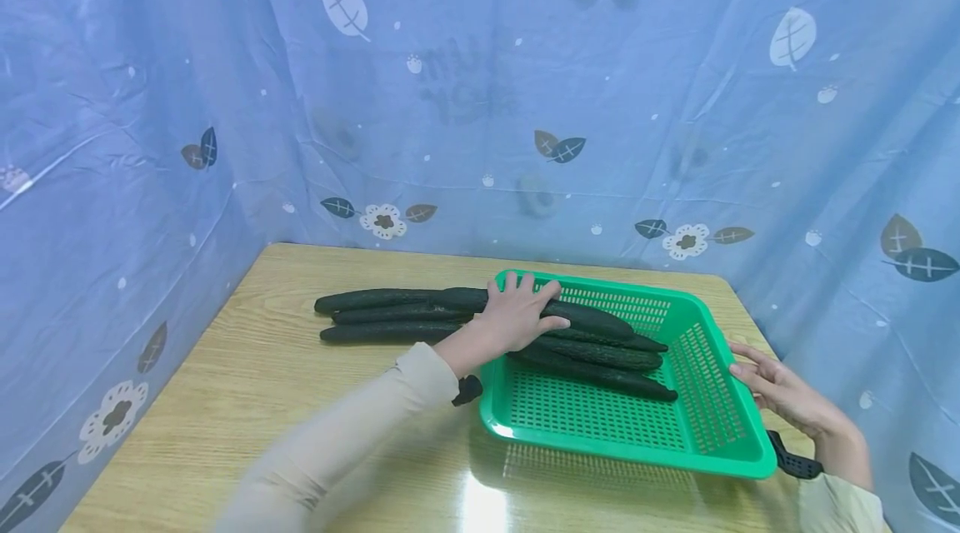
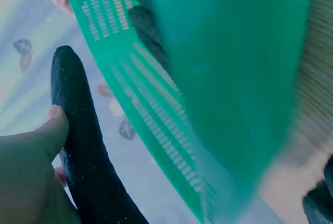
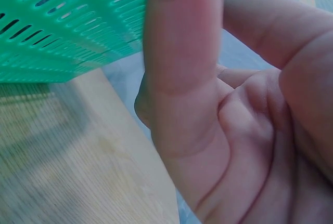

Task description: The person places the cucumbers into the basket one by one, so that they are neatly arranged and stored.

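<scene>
A green slotted basket stands on the right half of a wooden table. Several long dark cucumbers lie across its left rim, their left ends out on the table. My left hand is laid over the topmost cucumber at the rim. In the left wrist view the thumb and a fingertip hold this cucumber beside the basket's wall. My right hand touches the basket's right rim with straight fingers. In the right wrist view the thumb lies against the basket.
A blue cloth with leaves and flowers hangs close behind the table and along both sides. The table's right edge runs just beside the basket. Bare wood shows at the front left. A dark strap is on my right wrist.
</scene>
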A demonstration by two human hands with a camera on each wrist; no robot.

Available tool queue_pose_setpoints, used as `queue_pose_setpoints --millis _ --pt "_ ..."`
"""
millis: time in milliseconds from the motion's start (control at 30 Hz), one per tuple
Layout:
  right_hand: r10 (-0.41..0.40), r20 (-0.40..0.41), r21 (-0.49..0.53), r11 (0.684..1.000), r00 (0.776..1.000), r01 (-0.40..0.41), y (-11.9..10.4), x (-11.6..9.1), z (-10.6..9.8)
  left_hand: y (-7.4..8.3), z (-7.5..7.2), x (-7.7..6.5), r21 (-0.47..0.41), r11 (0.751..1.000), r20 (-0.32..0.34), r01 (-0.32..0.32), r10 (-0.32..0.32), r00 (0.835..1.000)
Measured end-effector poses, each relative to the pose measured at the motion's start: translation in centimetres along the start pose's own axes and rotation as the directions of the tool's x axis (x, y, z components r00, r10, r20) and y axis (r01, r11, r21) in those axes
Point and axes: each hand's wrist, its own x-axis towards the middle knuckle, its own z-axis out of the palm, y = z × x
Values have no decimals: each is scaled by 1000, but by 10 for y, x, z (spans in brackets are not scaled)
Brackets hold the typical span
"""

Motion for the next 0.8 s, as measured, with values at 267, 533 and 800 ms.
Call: queue_pose_setpoints --millis 267,533,800 --pt "-20 8 3 1000 1000 20 2 -1 -2 30 -3 10 34 999 52 -2 0 999" --pt "-30 36 32 999 999 28 3 0 -3 55 7 17 -9 1000 111 15 -14 994" --pt "-34 51 54 998 998 31 4 2 -4 76 18 21 1 1000 155 11 -11 988"
